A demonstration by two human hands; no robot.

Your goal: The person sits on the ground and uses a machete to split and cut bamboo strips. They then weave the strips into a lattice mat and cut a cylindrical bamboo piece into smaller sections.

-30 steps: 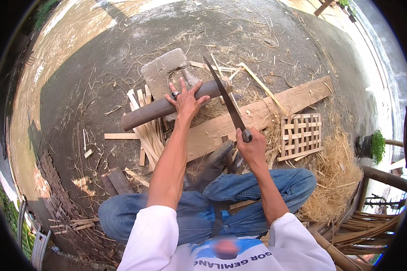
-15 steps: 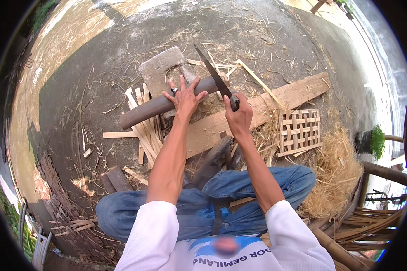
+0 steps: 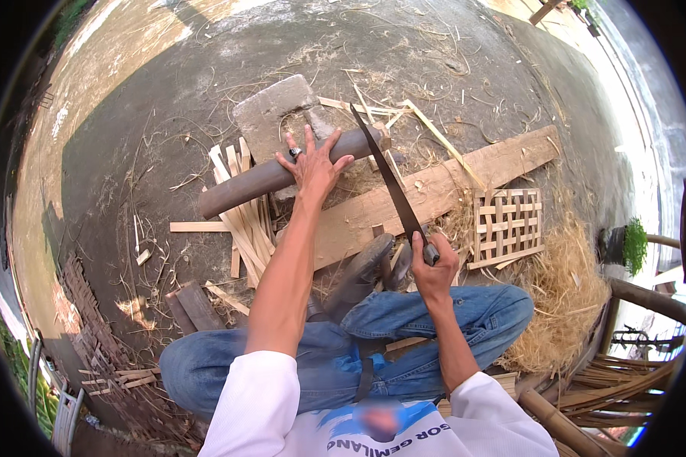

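Note:
My left hand [image 3: 315, 169] lies with fingers spread on a dark brown bamboo pole [image 3: 240, 190], pressing it from above; a ring shows on one finger. The pole rests slantwise across a grey concrete block [image 3: 274, 107] and pale split strips. My right hand [image 3: 435, 268] is closed round the dark handle of a handsaw [image 3: 392, 183]. The saw's long blade points away from me, its upper part passing over the pole near its right end. Whether the teeth touch the pole, I cannot tell.
A wooden plank [image 3: 434, 186] lies slantwise beyond my knees. At right are a woven slat panel [image 3: 508, 227] and a heap of straw-like shavings [image 3: 560, 305]. Several pale strips [image 3: 240, 228] lie left of the block. Short dark pieces [image 3: 196, 306] lie by my left knee.
My right hand has drawn the saw back toward me and a little to the right. The left hand and the bamboo pole have hardly moved.

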